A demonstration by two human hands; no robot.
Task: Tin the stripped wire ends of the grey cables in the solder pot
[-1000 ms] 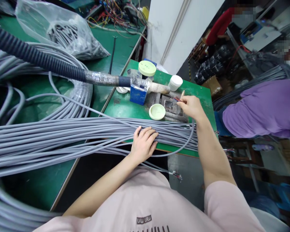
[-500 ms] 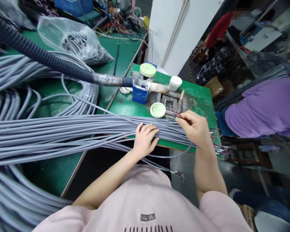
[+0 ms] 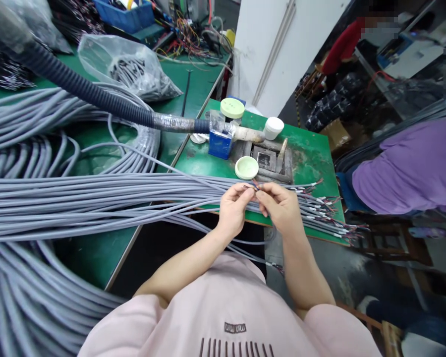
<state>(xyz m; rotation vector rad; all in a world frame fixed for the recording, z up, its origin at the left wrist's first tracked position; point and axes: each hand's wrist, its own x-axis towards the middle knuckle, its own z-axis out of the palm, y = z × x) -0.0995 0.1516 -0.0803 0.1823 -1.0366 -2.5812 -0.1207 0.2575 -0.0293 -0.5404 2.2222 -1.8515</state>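
Observation:
My left hand (image 3: pixel 235 207) and my right hand (image 3: pixel 280 204) meet fingertip to fingertip above a bundle of grey cables (image 3: pixel 134 198). Between them are the thin coloured wires (image 3: pixel 255 185) at one cable's end, pinched by both hands. Some of that cable is hidden behind my fingers. To the right of my right hand, the bundle's other ends (image 3: pixel 327 210) fan out with short coloured wires and white sleeves. Just beyond my fingers sits a shallow pale-green dish (image 3: pixel 247 168), beside a dark square pot (image 3: pixel 266 161) in a metal frame.
A ribbed hose (image 3: pixel 92 101) crosses from upper left to a blue box (image 3: pixel 220 144). White (image 3: pixel 273 128) and pale-green (image 3: pixel 232 107) tubs stand behind. Coiled grey cables (image 3: pixel 29 292) fill the left. A person in a purple top (image 3: pixel 409 168) is at the right.
My left hand has lifted off the cable bundle and moved right to the wires. My right hand has come left and lower with them, and the two hands now meet.

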